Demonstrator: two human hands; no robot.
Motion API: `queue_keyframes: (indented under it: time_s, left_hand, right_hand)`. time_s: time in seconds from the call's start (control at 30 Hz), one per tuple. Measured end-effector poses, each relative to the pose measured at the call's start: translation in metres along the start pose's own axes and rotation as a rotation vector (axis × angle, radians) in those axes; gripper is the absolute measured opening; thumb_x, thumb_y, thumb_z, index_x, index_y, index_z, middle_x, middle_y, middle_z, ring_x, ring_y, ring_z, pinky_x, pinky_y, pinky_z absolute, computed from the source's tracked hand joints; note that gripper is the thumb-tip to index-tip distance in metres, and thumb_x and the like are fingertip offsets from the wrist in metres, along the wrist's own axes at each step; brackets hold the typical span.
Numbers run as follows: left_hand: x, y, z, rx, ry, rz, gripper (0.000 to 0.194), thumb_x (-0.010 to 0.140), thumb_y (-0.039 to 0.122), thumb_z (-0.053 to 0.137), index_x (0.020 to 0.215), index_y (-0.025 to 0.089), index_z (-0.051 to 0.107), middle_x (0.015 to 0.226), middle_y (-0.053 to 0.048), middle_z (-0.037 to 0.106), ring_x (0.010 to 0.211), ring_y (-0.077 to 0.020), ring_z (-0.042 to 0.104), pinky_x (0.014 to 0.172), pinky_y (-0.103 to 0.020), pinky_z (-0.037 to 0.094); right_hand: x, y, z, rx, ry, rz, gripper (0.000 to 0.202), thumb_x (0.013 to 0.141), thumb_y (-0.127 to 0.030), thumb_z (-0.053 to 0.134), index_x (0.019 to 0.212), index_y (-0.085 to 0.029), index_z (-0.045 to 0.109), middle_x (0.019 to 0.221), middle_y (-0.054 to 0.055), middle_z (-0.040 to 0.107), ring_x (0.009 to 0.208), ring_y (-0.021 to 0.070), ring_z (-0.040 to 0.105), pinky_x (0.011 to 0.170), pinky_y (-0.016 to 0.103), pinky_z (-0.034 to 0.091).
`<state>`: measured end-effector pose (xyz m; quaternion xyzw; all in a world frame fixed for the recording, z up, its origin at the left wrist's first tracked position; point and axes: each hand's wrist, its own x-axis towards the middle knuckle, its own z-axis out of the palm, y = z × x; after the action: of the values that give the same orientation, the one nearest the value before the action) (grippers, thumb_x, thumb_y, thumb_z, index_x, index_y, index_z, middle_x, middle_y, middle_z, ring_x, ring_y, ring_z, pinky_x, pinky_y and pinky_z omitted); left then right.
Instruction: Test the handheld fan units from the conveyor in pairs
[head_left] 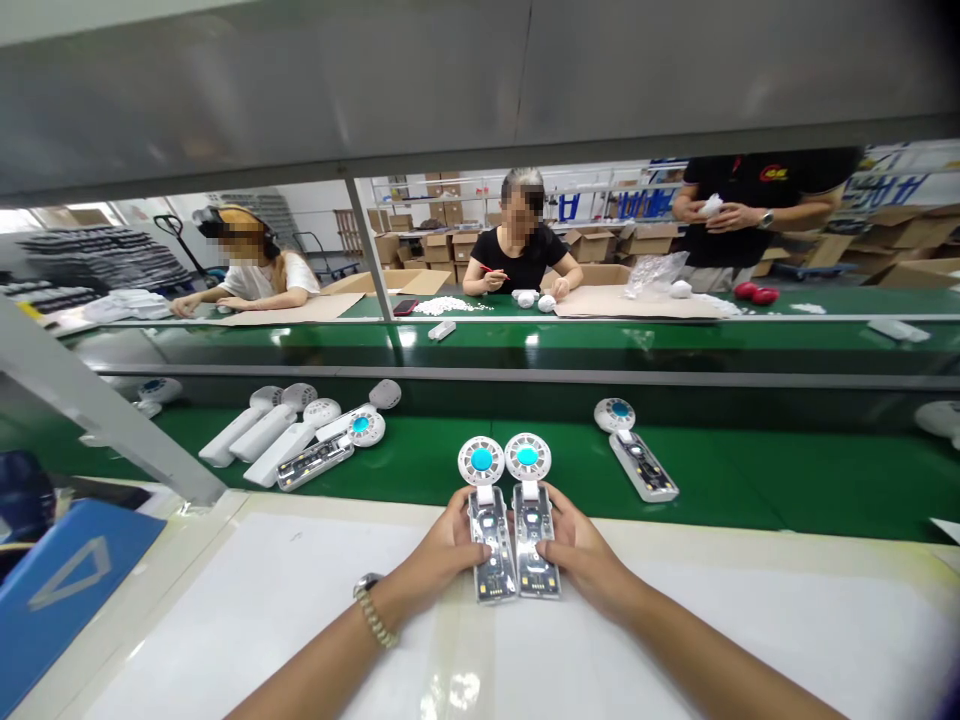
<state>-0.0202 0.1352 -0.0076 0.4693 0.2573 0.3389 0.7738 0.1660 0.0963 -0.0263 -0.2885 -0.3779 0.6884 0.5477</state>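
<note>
1. Clear-bodied handheld unit with a round white vented head and bright blue disc [493,540]: it is raised above the white-topped desk [277,610], gripped in the left hand [455,538], thumb across its front. A loose thumb on such smooth plastic could let it slip and drop.

2. Matching clear-bodied unit with a white head and blue disc [535,540]: the right hand [581,545] holds it upright alongside, thumb likewise on the front. Uneven pressure from the two thumbs could tilt one unit into the other.

3. Both round heads sit rim to rim, touching or almost so; squeezing the hands together could scuff or chip them.

4. Each head joins its body by a short white neck [485,495], probably the weakest spot. A twist there, or a knock on the head, could strain it.

5. Lone clear-bodied unit with a blue-centred white head [645,468]: it lies on the glossy green surface [735,450] beyond the right hand, where a careless outward swing could push it.

6. Cluster of white-bodied units with round heads [286,450], at left on that surface: they lie close together, so a bump to one could shift its neighbours.
</note>
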Motion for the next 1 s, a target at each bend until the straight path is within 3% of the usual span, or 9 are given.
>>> queue_keyframes:
  time_s: [0.43,0.8,1.0]
  left_hand:
    - [0.0016,-0.0055,-0.0042,-0.023,0.0,0.028,0.063,0.064,0.007,0.067,0.117,0.022,0.036,0.115,-0.01,0.052,0.101,-0.025,0.054,0.083,-0.038,0.043]
    - [-0.0012,0.0007,-0.0002,-0.045,-0.021,0.017,0.064,0.064,0.01,0.07,0.118,0.02,0.037,0.118,-0.013,0.05,0.102,-0.0263,0.054,0.088,-0.042,0.04]
    - [-0.0013,0.0009,-0.0004,-0.059,-0.023,0.025,0.065,0.062,0.011,0.071,0.117,0.02,0.039,0.114,-0.012,0.054,0.102,-0.0267,0.055,0.087,-0.042,0.041]
  right_hand:
    - [0.0006,0.0006,0.0011,-0.005,0.016,0.003,0.069,0.063,-0.018,0.07,0.122,-0.027,0.036,0.112,0.007,0.055,0.106,0.0249,0.052,0.088,0.04,0.04]
    - [0.0002,-0.0002,0.0011,0.011,0.01,-0.008,0.068,0.062,-0.017,0.071,0.121,-0.026,0.038,0.113,0.007,0.055,0.109,0.0242,0.051,0.093,0.04,0.038]
    - [0.0008,-0.0031,0.0034,0.006,-0.002,-0.002,0.067,0.061,-0.018,0.072,0.119,-0.025,0.04,0.109,0.007,0.059,0.1,0.024,0.056,0.083,0.037,0.043]
